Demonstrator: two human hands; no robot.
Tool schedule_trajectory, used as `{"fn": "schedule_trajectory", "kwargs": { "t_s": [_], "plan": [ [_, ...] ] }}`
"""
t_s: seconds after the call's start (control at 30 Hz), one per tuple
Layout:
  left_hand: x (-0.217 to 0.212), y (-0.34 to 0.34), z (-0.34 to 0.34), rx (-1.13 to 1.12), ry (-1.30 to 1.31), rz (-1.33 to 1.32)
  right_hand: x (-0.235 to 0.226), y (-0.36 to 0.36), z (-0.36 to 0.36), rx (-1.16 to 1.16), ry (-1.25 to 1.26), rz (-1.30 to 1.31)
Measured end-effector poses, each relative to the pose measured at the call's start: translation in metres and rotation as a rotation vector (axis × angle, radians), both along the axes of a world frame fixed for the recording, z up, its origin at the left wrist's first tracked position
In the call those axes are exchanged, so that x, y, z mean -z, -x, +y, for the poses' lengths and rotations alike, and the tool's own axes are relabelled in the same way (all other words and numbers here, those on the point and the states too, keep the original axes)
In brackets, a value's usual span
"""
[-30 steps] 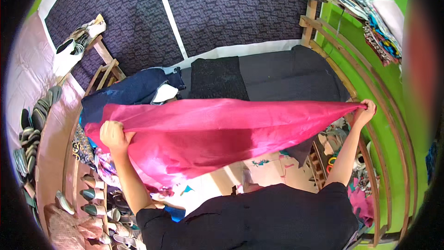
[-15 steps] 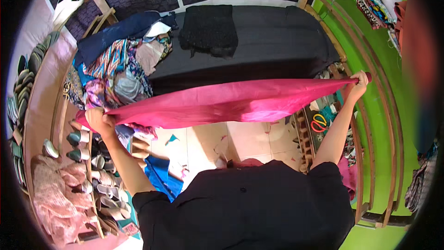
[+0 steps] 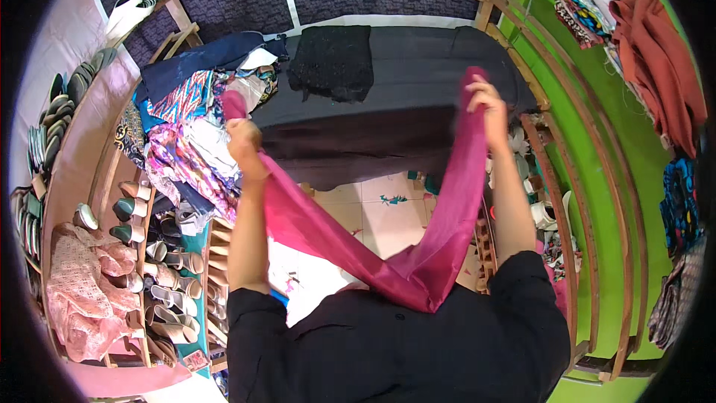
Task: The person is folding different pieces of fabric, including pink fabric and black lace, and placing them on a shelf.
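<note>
**Pink cloth held up by both hands over the dark table**

Head view: your left hand (image 3: 245, 143), left of centre in the frame, is closed around one end of the pink cloth (image 3: 418, 254). Your right hand (image 3: 488, 104), right of centre and a little higher, pinches the other end with its fingers curled shut. The cloth sags between them in a deep V, its lowest fold at centre, just above your black shirt (image 3: 395, 343).

Behind the hands the dark table (image 3: 418, 97) bears a black folded garment (image 3: 332, 60) at upper centre and a heap of patterned fabrics (image 3: 186, 127) at its left end. Shoes on a rack (image 3: 160, 261) fill the lower left. A green wall (image 3: 597, 149) with hanging clothes (image 3: 656, 52) runs down the right. No package, label or sign shows clearly enough to tell.
</note>
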State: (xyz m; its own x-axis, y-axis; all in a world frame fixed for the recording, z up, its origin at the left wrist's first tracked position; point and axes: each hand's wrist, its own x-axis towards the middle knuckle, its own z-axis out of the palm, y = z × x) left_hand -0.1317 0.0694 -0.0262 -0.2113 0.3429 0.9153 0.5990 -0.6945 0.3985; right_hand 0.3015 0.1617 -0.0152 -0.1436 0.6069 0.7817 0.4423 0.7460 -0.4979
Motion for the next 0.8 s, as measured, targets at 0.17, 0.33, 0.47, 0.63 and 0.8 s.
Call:
{"fn": "schedule_trajectory", "kwargs": {
  "t_s": [0.17, 0.33, 0.47, 0.63, 0.8],
  "plan": [
    [0.011, -0.076, 0.052, 0.253, 0.041, -0.181, 0.035, 0.103, 0.037, -0.150, 0.108, 0.301],
    [-0.015, -0.126, 0.058, 0.336, -0.067, -0.090, 0.021, 0.186, 0.019, -0.296, 0.217, 0.383],
    [-0.033, -0.163, 0.059, 0.438, -0.116, -0.095, 0.020, 0.199, 0.020, -0.335, 0.282, 0.592],
    [-0.037, -0.193, 0.064, 0.216, -0.109, -0.376, 0.018, 0.182, 0.020, -0.343, 0.160, 0.620],
    [-0.034, -0.207, 0.080, 0.457, 0.090, -0.706, 0.001, 0.170, 0.002, -0.384, 0.160, 0.631]
  ]
}}
